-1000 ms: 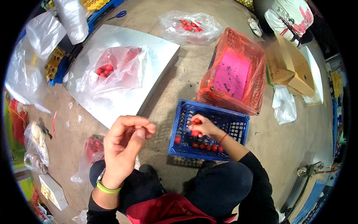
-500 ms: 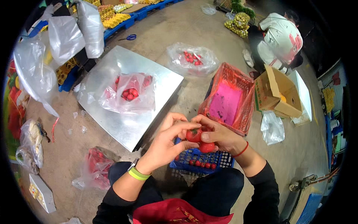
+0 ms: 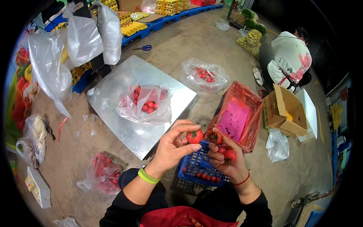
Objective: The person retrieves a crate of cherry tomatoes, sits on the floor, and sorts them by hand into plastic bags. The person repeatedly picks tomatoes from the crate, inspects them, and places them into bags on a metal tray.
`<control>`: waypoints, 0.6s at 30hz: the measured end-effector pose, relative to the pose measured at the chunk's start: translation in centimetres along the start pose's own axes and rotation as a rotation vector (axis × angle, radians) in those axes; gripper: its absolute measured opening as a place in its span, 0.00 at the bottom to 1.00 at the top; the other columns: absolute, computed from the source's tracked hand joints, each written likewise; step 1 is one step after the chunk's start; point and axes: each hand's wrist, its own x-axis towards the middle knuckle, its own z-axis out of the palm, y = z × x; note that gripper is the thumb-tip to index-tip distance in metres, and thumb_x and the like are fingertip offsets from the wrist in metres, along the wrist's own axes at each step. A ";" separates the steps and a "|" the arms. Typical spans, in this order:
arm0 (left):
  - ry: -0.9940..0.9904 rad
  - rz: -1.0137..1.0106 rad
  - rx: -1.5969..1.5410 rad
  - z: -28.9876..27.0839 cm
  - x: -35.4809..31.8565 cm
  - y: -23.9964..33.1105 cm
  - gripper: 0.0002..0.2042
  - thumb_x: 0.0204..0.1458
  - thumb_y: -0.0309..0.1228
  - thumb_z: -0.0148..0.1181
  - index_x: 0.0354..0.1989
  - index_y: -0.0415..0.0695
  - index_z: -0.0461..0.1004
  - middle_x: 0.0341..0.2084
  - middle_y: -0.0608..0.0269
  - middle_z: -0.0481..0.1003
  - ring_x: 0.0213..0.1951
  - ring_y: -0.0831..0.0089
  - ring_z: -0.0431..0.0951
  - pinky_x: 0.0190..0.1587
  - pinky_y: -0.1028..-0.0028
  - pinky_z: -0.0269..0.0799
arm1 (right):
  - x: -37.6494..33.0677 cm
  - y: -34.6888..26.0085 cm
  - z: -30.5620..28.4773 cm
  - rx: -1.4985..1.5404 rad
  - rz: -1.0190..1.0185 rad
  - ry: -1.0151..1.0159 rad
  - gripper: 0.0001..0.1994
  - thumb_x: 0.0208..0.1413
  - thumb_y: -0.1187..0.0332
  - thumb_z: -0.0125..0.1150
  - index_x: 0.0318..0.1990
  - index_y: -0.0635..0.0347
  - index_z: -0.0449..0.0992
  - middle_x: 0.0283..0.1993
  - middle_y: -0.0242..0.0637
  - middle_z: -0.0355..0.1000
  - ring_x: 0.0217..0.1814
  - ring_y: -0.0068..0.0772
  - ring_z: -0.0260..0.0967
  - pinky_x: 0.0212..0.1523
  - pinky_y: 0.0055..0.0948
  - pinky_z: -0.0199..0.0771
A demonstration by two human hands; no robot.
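Observation:
My left hand [image 3: 176,142] pinches one red tomato [image 3: 194,136] between thumb and fingertips. In my right hand [image 3: 236,168] are three more tomatoes [image 3: 230,156], one up at the fingertips and two lower against the palm and fingers. Both hands are over a blue plastic crate [image 3: 194,160], apart from each other. A row of small tomatoes [image 3: 208,177] lies inside that crate. Ahead and to the left, an open clear plastic bag [image 3: 132,115] with several tomatoes rests on a flat metal platform [image 3: 141,140].
A red crate [image 3: 254,130] with a pink sheet stands right of the platform. Bagged tomatoes lie on the floor, in one bag [image 3: 189,77] ahead and another [image 3: 90,181] at left. Cardboard box [image 3: 281,106] at right; another person [image 3: 289,56] crouches beyond. Plastic bags [image 3: 85,43] hang at left.
My hands, close together around the tomatoes before, have come apart. One tomato is now in the left hand, and the right holds the others lower and farther right. The view has shifted slightly.

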 end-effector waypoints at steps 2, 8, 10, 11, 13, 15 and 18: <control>-0.009 0.006 0.016 0.0 0.2 -0.2 0.23 0.49 0.11 0.65 0.55 0.38 0.73 0.55 0.58 0.64 0.56 0.66 0.75 0.59 0.67 0.76 | 0.1 -0.1 -0.4 0.023 -0.041 0.056 0.18 0.71 0.58 0.47 0.65 0.43 0.64 0.39 0.41 0.68 0.29 0.26 0.63 0.22 0.19 0.64; -0.001 -0.027 0.047 -0.1 0.3 0.2 0.28 0.52 0.11 0.62 0.63 0.36 0.68 0.58 0.57 0.63 0.56 0.65 0.75 0.60 0.67 0.77 | 0.6 -0.9 -1.0 0.130 0.008 0.000 0.18 0.71 0.58 0.46 0.65 0.46 0.64 0.40 0.43 0.65 0.30 0.29 0.63 0.20 0.20 0.69; 0.008 -0.032 0.037 0.1 0.4 0.2 0.29 0.53 0.13 0.62 0.66 0.36 0.66 0.60 0.56 0.63 0.57 0.64 0.75 0.60 0.66 0.76 | 0.7 -1.0 -1.3 0.126 0.001 0.006 0.18 0.72 0.58 0.46 0.65 0.46 0.64 0.40 0.43 0.65 0.30 0.29 0.63 0.20 0.21 0.69; -0.004 -0.040 0.038 0.0 0.4 0.2 0.28 0.55 0.15 0.61 0.66 0.36 0.65 0.60 0.55 0.64 0.57 0.63 0.74 0.60 0.66 0.76 | 0.8 -1.1 -1.4 0.124 -0.003 0.007 0.18 0.72 0.57 0.45 0.65 0.46 0.64 0.40 0.43 0.65 0.30 0.29 0.63 0.20 0.21 0.70; -0.030 -0.058 0.042 -0.4 0.5 0.2 0.27 0.58 0.18 0.60 0.67 0.37 0.64 0.61 0.53 0.64 0.58 0.63 0.73 0.60 0.65 0.76 | 1.0 -1.2 -1.6 0.110 -0.008 0.002 0.18 0.72 0.57 0.45 0.65 0.46 0.64 0.40 0.43 0.65 0.30 0.29 0.63 0.21 0.21 0.70; -0.040 -0.059 0.031 -0.5 0.6 0.1 0.25 0.60 0.18 0.56 0.67 0.36 0.64 0.60 0.54 0.65 0.59 0.66 0.72 0.62 0.67 0.71 | 1.1 -1.2 -1.8 0.105 -0.020 0.001 0.18 0.72 0.57 0.45 0.65 0.46 0.65 0.40 0.43 0.65 0.31 0.29 0.63 0.21 0.21 0.70; -0.054 -0.078 0.003 -0.4 0.7 0.4 0.24 0.62 0.19 0.54 0.68 0.36 0.62 0.61 0.53 0.66 0.61 0.67 0.70 0.63 0.69 0.68 | 1.2 -1.4 -2.0 0.105 -0.036 -0.002 0.18 0.72 0.58 0.45 0.65 0.46 0.65 0.40 0.43 0.66 0.31 0.29 0.63 0.22 0.21 0.70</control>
